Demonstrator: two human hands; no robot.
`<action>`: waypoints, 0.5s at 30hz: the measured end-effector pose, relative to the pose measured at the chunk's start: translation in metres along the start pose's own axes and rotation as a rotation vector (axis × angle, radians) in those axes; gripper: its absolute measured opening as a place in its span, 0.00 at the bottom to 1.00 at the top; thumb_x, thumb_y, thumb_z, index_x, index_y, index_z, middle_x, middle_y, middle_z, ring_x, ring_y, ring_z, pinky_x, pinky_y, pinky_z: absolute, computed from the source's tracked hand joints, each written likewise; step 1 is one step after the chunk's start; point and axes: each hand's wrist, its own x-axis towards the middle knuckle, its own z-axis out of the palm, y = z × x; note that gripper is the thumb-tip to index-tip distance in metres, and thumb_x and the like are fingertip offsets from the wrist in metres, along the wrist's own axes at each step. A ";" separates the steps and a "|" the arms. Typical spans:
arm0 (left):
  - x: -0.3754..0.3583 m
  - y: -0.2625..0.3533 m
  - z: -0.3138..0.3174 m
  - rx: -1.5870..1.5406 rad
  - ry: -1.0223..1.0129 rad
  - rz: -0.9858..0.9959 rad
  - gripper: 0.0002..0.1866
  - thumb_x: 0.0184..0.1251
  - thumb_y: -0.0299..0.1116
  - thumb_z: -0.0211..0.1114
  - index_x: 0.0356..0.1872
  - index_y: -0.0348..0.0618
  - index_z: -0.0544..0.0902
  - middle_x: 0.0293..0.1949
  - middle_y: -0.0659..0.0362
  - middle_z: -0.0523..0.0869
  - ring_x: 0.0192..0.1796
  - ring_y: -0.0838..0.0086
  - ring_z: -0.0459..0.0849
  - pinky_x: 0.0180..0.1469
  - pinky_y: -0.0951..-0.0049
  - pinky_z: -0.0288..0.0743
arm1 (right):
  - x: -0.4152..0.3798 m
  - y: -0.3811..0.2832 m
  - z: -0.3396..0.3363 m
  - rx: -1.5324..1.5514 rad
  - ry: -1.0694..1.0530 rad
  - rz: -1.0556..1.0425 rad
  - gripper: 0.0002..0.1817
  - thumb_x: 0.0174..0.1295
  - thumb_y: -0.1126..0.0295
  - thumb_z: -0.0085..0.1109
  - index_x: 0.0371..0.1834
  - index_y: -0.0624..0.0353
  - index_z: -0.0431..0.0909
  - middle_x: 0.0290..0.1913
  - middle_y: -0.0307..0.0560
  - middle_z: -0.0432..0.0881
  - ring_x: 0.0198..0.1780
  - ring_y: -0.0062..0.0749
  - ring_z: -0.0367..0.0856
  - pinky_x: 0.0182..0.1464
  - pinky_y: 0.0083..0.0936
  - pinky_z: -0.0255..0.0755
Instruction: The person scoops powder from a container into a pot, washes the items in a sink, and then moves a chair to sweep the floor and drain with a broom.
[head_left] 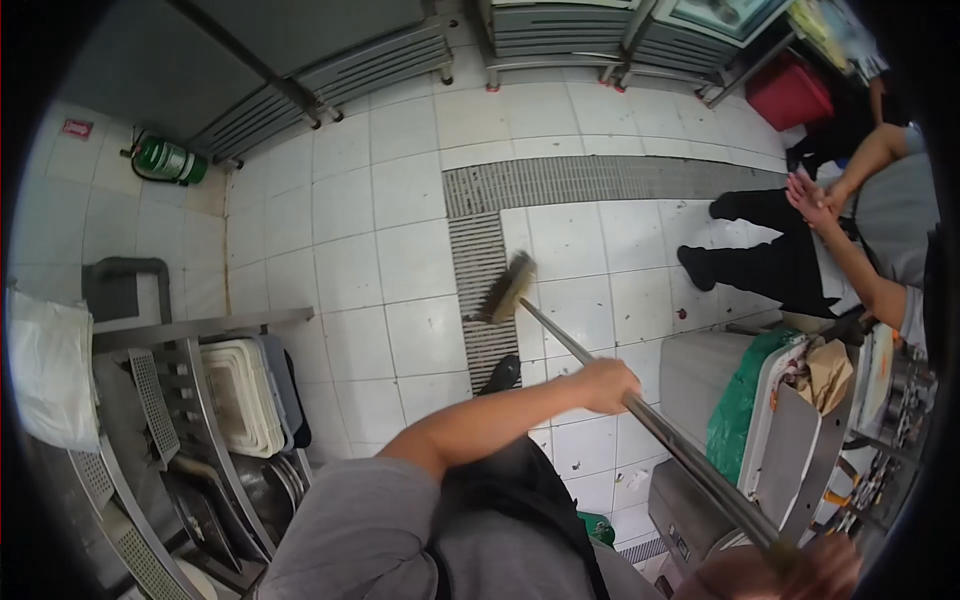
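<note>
A long-handled broom slants across the view. Its dark bristle head is over the floor drain grating, and its metal handle rises toward the lower right. My left hand is closed around the middle of the handle, with that arm reaching across my body. Near the handle's upper end, at the lower right edge, my right hand is blurred but appears wrapped around the pole. Just below the broom head, one of my dark shoes shows on the floor.
Another person stands at right, hands together. Metal cabinets line the back; a green cylinder stands at left. A rack holds trays. A bin with a green bag is at right. Small debris dots the white tiles.
</note>
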 end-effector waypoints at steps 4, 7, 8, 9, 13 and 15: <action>0.026 0.068 -0.021 -0.043 -0.129 0.120 0.06 0.39 0.33 0.61 0.16 0.41 0.76 0.16 0.51 0.76 0.24 0.55 0.75 0.26 0.61 0.68 | 0.028 -0.043 0.038 -0.292 0.036 -0.189 0.06 0.56 0.64 0.50 0.34 0.50 0.72 0.14 0.29 0.65 0.15 0.14 0.64 0.19 0.12 0.67; 0.053 0.061 -0.062 0.159 -0.144 0.208 0.05 0.39 0.33 0.61 0.17 0.44 0.78 0.17 0.53 0.77 0.24 0.57 0.76 0.26 0.62 0.69 | -0.008 -0.067 0.022 -0.377 0.137 -0.184 0.04 0.56 0.66 0.49 0.30 0.51 0.72 0.16 0.31 0.67 0.16 0.14 0.64 0.19 0.13 0.66; 0.066 0.047 -0.084 0.193 -0.144 0.196 0.05 0.38 0.33 0.61 0.19 0.46 0.79 0.18 0.54 0.78 0.25 0.58 0.77 0.27 0.62 0.70 | -0.023 -0.067 0.014 -0.423 0.233 -0.139 0.06 0.57 0.65 0.48 0.29 0.53 0.71 0.16 0.32 0.67 0.16 0.13 0.64 0.18 0.13 0.65; 0.080 0.024 -0.108 0.226 -0.145 0.180 0.06 0.37 0.33 0.61 0.22 0.48 0.80 0.19 0.55 0.78 0.26 0.58 0.77 0.28 0.62 0.70 | 0.007 -0.026 0.015 -0.415 0.391 -0.145 0.07 0.58 0.65 0.47 0.27 0.54 0.71 0.16 0.33 0.67 0.17 0.15 0.64 0.18 0.13 0.63; 0.149 -0.108 -0.222 0.629 -0.115 0.048 0.09 0.36 0.32 0.62 0.21 0.42 0.76 0.24 0.51 0.77 0.31 0.57 0.76 0.34 0.61 0.70 | 0.016 0.133 -0.019 -0.671 0.828 -0.014 0.11 0.49 0.68 0.53 0.14 0.56 0.64 0.09 0.40 0.66 0.12 0.28 0.66 0.17 0.23 0.62; 0.177 -0.165 -0.266 0.738 -0.037 -0.043 0.11 0.38 0.37 0.64 0.21 0.41 0.78 0.29 0.51 0.79 0.36 0.59 0.77 0.38 0.62 0.71 | 0.042 0.219 -0.040 -0.757 0.838 0.029 0.03 0.47 0.78 0.51 0.18 0.63 0.70 0.13 0.42 0.70 0.16 0.31 0.69 0.21 0.26 0.65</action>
